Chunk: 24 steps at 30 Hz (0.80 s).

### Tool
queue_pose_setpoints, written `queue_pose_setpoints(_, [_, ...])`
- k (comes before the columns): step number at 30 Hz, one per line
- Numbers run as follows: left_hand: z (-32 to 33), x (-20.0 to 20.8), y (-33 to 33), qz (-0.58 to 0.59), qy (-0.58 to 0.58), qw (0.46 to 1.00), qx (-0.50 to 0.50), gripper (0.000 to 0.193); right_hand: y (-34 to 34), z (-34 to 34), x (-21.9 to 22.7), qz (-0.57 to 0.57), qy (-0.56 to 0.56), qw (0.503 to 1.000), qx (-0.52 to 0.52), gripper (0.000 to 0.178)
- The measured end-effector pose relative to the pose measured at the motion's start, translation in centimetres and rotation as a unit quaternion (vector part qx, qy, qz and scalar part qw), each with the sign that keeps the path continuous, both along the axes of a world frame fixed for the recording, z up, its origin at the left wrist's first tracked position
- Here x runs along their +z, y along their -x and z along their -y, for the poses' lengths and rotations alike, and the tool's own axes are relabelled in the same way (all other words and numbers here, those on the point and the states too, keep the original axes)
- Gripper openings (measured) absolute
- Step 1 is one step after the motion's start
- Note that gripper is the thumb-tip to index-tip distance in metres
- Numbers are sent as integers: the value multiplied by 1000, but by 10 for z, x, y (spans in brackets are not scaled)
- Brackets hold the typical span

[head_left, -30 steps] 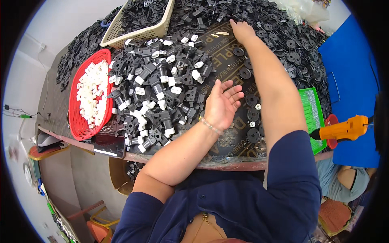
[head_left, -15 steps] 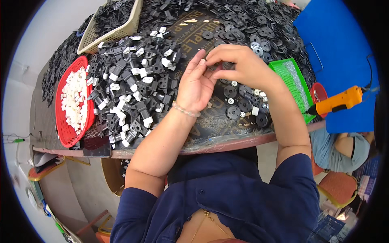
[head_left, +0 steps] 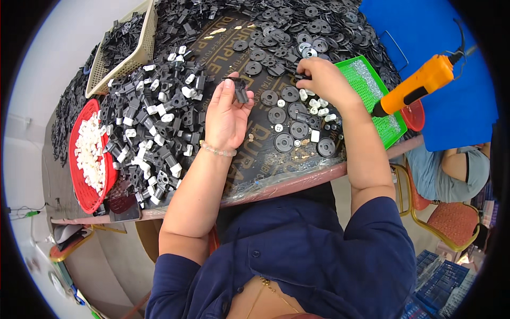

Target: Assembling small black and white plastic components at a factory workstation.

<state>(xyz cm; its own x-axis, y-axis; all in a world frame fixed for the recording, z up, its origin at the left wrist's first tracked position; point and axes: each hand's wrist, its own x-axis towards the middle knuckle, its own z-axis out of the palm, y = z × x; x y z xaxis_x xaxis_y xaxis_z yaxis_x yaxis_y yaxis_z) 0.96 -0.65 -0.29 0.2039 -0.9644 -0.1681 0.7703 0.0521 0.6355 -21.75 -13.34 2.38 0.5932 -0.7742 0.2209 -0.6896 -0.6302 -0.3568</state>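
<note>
My left hand [head_left: 227, 117] is palm up over the table and pinches a black plastic part [head_left: 240, 91] between thumb and fingers. To its right, my right hand [head_left: 325, 80] is palm down with thumb and fingertips together. A dark edge shows at those fingertips, but I cannot make out what it is. Just below the right hand lie small white plastic pieces [head_left: 314, 110] and several black round discs [head_left: 299, 129]. Left of my left hand spreads a pile of black parts with white caps [head_left: 154, 125].
A red basket [head_left: 74, 175] of white pieces stands at the left, a beige crate [head_left: 98, 80] of black parts behind it. At the right are a green tray [head_left: 394, 137] of small metal pieces and an orange electric screwdriver [head_left: 422, 85]. Black discs [head_left: 313, 26] heap at the back. Another person [head_left: 441, 175] sits far right.
My hands, close together before, have come apart. The left has drawn left, and the black part in it now shows. The right is at the discs and white pieces. The whole view has shifted somewhat.
</note>
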Motion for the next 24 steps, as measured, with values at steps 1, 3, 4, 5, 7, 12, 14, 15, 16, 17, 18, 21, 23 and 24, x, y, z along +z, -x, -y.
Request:
queue_pose_setpoints(1, [-1,2,0,-3,8,1000,-7,34,-2,6,-6,-4,24,1000,9,22])
queue_pose_setpoints(3, [1,3,3,17,22,1000,-4,32,-3,6,-3,27,29,999,-13,19])
queue_pose_setpoints(4, [1,3,4,35,37,999,-1,31,-7,4,2,56,33,997,-34,16])
queue_pose_setpoints(5, [1,2,3,37,36,999,0,31,-8,-1,8,97,-25,994,-43,12])
queue_pose_setpoints(7, [1,2,2,46,39,998,-6,32,-9,-6,9,187,-146,971,22,11])
queue_pose_setpoints(12, [-4,15,7,108,43,993,-37,35,-20,-34,28,315,-354,873,119,18])
queue_pose_setpoints(14, [-5,17,10,111,54,990,-71,36,-26,-38,21,346,-358,858,126,26])
queue_pose_setpoints(15, [-7,18,12,95,50,991,-82,34,-29,-40,20,336,-286,887,132,30])
queue_pose_setpoints(16, [-8,19,12,79,46,991,-93,33,-31,-43,19,325,-212,911,137,36])
queue_pose_setpoints(17, [-7,14,10,59,52,993,-91,28,-30,-46,24,300,-198,927,111,46])
queue_pose_setpoints(18, [-6,11,8,60,51,993,-90,28,-31,-49,26,300,-198,926,111,46])
queue_pose_setpoints(21, [-5,8,4,48,43,993,-102,24,-35,-55,27,322,-135,931,105,46])
queue_pose_setpoints(23, [-7,10,7,31,34,992,-117,23,-38,-57,25,361,-167,910,118,43])
queue_pose_setpoints(24, [-8,11,7,31,33,992,-117,23,-38,-57,24,361,-167,910,118,43])
